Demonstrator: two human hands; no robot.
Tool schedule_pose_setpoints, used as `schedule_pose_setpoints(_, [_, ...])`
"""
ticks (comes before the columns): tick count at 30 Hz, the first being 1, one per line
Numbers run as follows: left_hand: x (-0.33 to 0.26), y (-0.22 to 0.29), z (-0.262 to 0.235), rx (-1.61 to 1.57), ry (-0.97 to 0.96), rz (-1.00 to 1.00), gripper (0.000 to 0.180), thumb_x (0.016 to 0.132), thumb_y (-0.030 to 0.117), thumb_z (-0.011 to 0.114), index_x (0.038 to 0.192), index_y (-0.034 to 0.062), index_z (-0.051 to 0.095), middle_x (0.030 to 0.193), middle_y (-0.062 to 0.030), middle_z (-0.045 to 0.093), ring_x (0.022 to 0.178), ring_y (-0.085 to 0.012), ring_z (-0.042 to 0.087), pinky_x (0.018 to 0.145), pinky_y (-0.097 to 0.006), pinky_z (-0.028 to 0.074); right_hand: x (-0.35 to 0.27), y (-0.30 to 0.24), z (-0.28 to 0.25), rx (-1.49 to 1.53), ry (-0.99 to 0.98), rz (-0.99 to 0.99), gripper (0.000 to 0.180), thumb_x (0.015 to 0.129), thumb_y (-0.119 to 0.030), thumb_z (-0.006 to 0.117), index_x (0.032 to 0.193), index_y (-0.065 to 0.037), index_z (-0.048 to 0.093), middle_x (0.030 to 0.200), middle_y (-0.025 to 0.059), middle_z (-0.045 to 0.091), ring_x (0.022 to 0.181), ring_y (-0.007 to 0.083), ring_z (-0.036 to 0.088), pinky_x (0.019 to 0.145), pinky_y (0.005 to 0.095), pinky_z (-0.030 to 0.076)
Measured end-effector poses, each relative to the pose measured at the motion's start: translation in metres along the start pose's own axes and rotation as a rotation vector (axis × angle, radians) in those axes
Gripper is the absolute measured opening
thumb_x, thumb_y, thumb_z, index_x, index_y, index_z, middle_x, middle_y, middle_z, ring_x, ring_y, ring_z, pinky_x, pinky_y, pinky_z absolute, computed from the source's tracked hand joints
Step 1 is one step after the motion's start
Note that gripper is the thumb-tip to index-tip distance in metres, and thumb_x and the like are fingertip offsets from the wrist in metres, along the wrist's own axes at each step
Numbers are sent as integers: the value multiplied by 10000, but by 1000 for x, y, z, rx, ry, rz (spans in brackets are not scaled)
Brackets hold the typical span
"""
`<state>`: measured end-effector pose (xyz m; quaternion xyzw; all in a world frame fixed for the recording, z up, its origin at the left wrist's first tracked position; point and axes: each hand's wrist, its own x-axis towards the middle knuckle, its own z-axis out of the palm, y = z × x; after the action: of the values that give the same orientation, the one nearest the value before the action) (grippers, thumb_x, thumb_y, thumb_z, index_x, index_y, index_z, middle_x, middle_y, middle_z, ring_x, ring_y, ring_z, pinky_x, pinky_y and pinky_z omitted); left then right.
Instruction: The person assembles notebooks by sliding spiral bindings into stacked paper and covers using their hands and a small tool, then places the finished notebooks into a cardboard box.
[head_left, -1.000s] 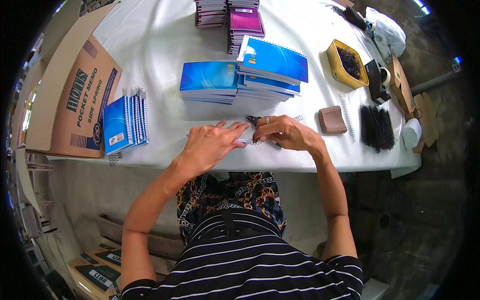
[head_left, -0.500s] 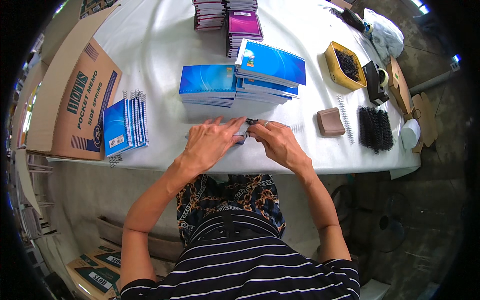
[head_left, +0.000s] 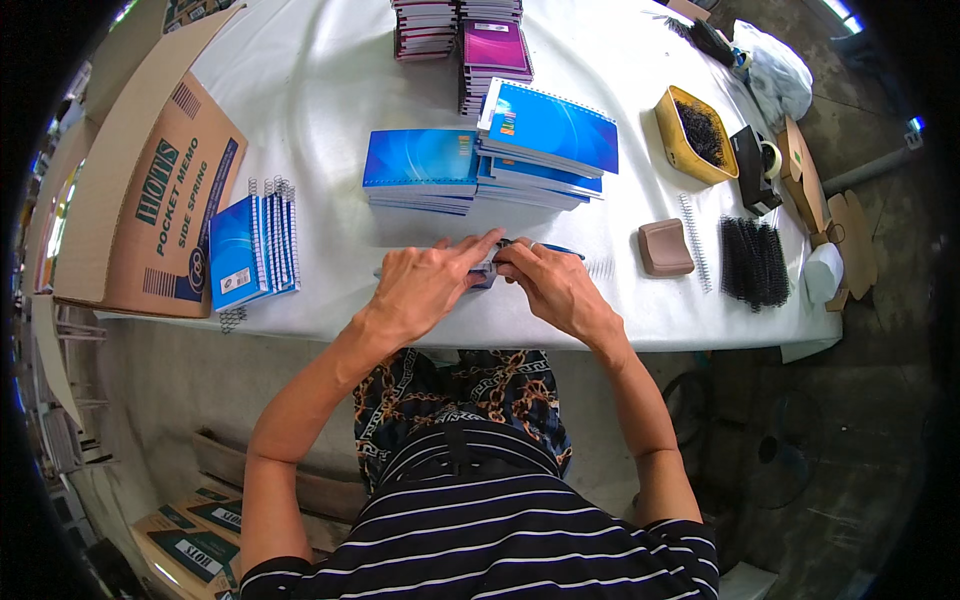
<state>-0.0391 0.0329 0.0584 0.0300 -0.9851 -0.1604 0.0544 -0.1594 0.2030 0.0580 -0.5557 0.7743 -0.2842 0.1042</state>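
Observation:
Near the front edge of the table, a small blue notebook [head_left: 486, 280] is held between my hands, mostly hidden by them. My left hand [head_left: 425, 285] is closed on it, thumb in front and fingers stretched over the far side. My right hand [head_left: 555, 285] pinches at the notebook's edge beside the left fingertips. A thin wire coil [head_left: 599, 268] sticks out to the right from under my right hand; its other end is hidden. Just beyond the hands stand a stack of blue notebooks [head_left: 420, 160] and a taller blue stack [head_left: 548, 125].
At left, spiral-bound blue notebooks [head_left: 235, 250] lean near a cardboard box [head_left: 185, 200]. To the right are a brown block [head_left: 664, 248], a loose coil [head_left: 695, 240], black coils [head_left: 753, 262], a yellow tub [head_left: 672, 135] and a tape dispenser [head_left: 752, 180]. Purple notebooks [head_left: 495, 50] stand at the back.
Both hands stay nearly in place, with small finger shifts. A dark blue edge now shows behind my right hand, and less of the coil stands out. The view has shifted slightly.

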Motion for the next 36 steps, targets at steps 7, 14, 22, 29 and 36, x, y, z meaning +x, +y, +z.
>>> schedule_pose_setpoints(7, [0,-3,3,-42,22,21,508,894,280,651,1386,267,524,1204,-37,679,864,-285,710,715,-412,589,4,-2,0,-169,137,-225,175,880,-76,629,1012,-32,524,870,142,619,828,349,633,783,480,489])
schedule_pose_setpoints(14, [-1,-3,1,-25,34,109,440,916,281,627,1349,242,558,1076,-10,704,795,-265,712,671,-413,588,3,-9,-6,-26,-42,151,123,880,-64,638,950,-24,545,878,116,651,780,324,649,737,428,501])
schedule_pose_setpoints(22, [-9,-5,-11,-57,-172,231,404,928,341,595,1330,305,576,1253,29,657,926,-237,704,703,-411,584,-75,117,-73,-485,119,849,596,676,-444,848,1129,-137,610,1271,171,570,1262,382,468,933,561,409])
schedule_pose_setpoints(29, [-17,-11,-7,65,19,201,529,851,379,655,1362,288,550,1265,8,653,1057,-270,664,752,-405,578,-76,117,-102,-143,240,679,454,811,-472,725,1174,-203,679,1220,140,624,1146,315,579,927,488,458])
schedule_pose_setpoints(36, [-27,-31,-15,4,-35,225,555,839,440,650,1320,172,584,1119,-80,701,936,-292,696,706,-404,578,4,16,-46,443,-396,55,598,835,-458,599,1208,4,666,1236,174,644,1176,307,588,1036,428,422])
